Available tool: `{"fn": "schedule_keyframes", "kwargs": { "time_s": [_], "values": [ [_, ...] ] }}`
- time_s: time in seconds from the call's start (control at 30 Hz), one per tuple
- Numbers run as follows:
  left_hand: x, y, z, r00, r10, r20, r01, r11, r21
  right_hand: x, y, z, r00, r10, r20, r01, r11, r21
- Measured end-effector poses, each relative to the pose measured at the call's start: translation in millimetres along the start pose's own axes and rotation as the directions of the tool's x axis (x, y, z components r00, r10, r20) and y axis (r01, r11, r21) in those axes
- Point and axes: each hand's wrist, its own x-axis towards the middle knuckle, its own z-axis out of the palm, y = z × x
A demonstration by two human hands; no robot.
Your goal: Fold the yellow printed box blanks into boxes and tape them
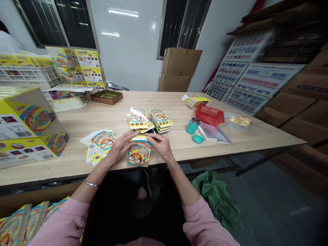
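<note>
A yellow printed carton (pixel 138 155) with a cartoon face in glasses lies at the table's front edge, its top flap towards the far side. My left hand (pixel 122 146) grips the flap's left end between thumb and fingers. At the right end, my right hand (pixel 160 145) pinches the same flap. Just beyond my fingers are two stacks of similar cartons, a left stack (pixel 138 119) and a right stack (pixel 161 119). Flat, fanned-out cartons (pixel 102 141) lie left of my left hand. Something dark between the stacks is partly hidden.
Large yellow display boxes (pixel 28 119) stand on the left, with a brown tray (pixel 107 97) behind. To the right are a teal jar (pixel 193 125), its lid (pixel 197 138), a red basket (pixel 209 115), a plastic folder (pixel 215 133) and a food plate (pixel 237 121). Green cloth (pixel 216 194) lies below.
</note>
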Motion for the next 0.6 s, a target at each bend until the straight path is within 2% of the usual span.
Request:
{"fn": "schedule_keyframes", "kwargs": {
  "time_s": [0.1, 0.2, 0.33, 0.6],
  "values": [
    [-0.7, -2.4, 1.2, 1.000, 0.007, 0.001, -0.007, 1.000, 0.000, 2.5, -0.6, -1.3, 0.995, 0.095, -0.024, -0.094, 0.995, 0.020],
    [-2.4, -3.7, 2.7, 1.000, -0.008, -0.023, 0.008, 1.000, 0.001, 2.2, -0.8, -7.6, 0.998, 0.000, 0.057, 0.002, 1.000, -0.028],
    [-3.1, -1.9, 6.3, 0.996, -0.063, -0.069, 0.062, 0.998, -0.010, -1.4, -0.9, -17.8, 0.970, -0.161, 0.184, 0.178, 0.981, -0.079],
    [1.9, 4.0, 14.3, 0.988, -0.118, -0.094, 0.105, 0.985, -0.136, -8.5, 2.4, -15.3, 0.970, -0.204, 0.131, 0.221, 0.967, -0.127]
  ]
}}
